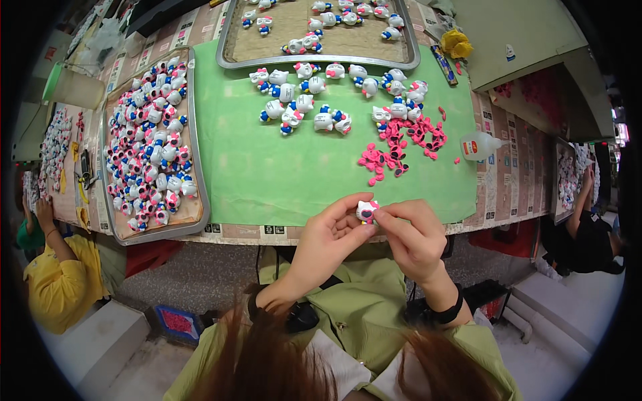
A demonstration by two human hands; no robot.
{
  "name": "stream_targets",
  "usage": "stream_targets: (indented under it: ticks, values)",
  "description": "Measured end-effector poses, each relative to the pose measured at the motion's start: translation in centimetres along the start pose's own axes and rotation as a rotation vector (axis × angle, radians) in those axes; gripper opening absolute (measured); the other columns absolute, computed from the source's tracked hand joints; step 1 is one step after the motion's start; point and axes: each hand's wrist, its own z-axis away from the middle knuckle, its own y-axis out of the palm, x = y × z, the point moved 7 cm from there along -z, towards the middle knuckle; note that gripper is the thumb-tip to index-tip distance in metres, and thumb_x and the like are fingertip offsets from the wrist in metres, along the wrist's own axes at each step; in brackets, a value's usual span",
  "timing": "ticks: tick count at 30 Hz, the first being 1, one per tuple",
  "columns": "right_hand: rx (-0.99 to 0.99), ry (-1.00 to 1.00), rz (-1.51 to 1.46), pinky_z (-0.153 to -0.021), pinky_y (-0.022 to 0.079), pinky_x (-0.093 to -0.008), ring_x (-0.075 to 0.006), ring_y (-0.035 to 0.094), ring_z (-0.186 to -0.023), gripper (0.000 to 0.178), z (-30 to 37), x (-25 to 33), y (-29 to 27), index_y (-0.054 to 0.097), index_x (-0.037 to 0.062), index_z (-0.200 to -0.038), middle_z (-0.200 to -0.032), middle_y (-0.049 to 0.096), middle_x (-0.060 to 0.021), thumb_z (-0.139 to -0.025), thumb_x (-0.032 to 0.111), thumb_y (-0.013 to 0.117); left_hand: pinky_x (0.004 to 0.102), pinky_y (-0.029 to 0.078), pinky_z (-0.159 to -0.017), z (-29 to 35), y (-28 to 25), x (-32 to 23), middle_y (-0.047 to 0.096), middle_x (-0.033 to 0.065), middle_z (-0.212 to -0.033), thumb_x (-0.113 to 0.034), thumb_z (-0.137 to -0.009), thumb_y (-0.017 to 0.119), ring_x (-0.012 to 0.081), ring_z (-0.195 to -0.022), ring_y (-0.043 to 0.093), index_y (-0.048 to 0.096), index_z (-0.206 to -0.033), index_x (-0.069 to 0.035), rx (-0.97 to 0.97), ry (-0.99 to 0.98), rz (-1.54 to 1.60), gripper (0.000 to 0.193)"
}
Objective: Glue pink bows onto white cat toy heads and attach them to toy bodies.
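Observation:
Between my two hands, just past the table's near edge, is a small white cat figurine (367, 212) with pink and dark parts on its face. My left hand (336, 230) is closed round its left side, thumb and fingers on it. The fingertips of my right hand (416, 239) pinch the figurine's right side at the face. Beyond my hands, a loose pile of small pink pieces (384, 160) lies on the green mat (281, 180). Several white and blue cat figurines (291, 117) lie scattered farther back on the mat.
A metal tray (200, 200) heaped with figurines stands at left; another tray (319, 62) with figurines is at the back. A clear squeeze bottle (480, 145) lies at right, near a grey cabinet (528, 40). Co-workers sit at far left (63, 277) and far right.

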Motion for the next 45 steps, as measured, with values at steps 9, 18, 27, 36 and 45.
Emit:
stream_targets:
  ticks: [9, 18, 27, 36, 45]
  values:
    - [0.036, 0.201, -0.185, -0.058, 0.042, -0.0292, -0.0189, 0.053, -0.066, 0.026, 0.3, -0.6, 0.1, 0.062, 0.0021, -0.088, -0.082, 0.055, -0.0086, -0.063, -0.003, 0.062, 0.0227, 0.044, -0.079, 0.2, -0.4, -0.8, 0.052, 0.0067, -0.099, 0.000, -0.081, 0.050, 0.0100, -0.091, 0.051, 0.043, -0.116, 0.002, -0.017, 0.016, 0.001, 0.035]
    - [-0.041, 0.595, -0.668, -0.065, 0.044, -0.0241, -0.0149, 0.056, -0.074, 0.019, 1.2, -2.4, 0.8, 0.061, -0.0015, -0.091, -0.085, 0.059, -0.0099, -0.072, -0.003, 0.060, 0.0250, 0.043, -0.081, 0.7, -0.2, -2.0, 0.052, 0.0076, -0.104, 0.001, -0.079, 0.053, 0.0134, -0.094, 0.051, 0.050, -0.108, 0.001, -0.017, 0.209, -0.140, 0.029]
    - [-0.030, 0.544, -0.605, -0.057, 0.043, -0.0223, -0.0138, 0.057, -0.068, 0.017, 1.5, -2.2, 0.6, 0.062, -0.0021, -0.089, -0.081, 0.060, -0.0100, -0.072, -0.004, 0.059, 0.0260, 0.046, -0.076, 0.7, -0.2, -2.5, 0.057, 0.0117, -0.097, 0.003, -0.073, 0.060, 0.0164, -0.089, 0.055, 0.058, -0.096, 0.002, -0.066, 0.348, -0.242, 0.023]
    - [-0.037, 0.593, -0.646, -0.058, 0.043, -0.0225, -0.0137, 0.056, -0.068, 0.017, 1.7, -2.3, 0.8, 0.062, -0.0022, -0.088, -0.080, 0.059, -0.0098, -0.072, -0.004, 0.059, 0.0272, 0.045, -0.075, 0.7, -0.4, -2.8, 0.059, 0.0126, -0.093, 0.003, -0.072, 0.060, 0.0178, -0.087, 0.056, 0.059, -0.092, 0.002, -0.076, 0.354, -0.308, 0.020]
    - [-0.048, 0.580, -0.746, -0.067, 0.042, -0.0238, -0.0157, 0.053, -0.080, 0.031, 1.2, -2.3, 1.1, 0.058, 0.0003, -0.099, -0.090, 0.055, -0.0106, -0.069, -0.003, 0.061, 0.0268, 0.042, -0.081, -0.2, 0.0, -2.9, 0.055, 0.0097, -0.100, 0.002, -0.078, 0.054, 0.0154, -0.092, 0.053, 0.051, -0.105, 0.002, 0.025, 0.196, -0.075, 0.027]
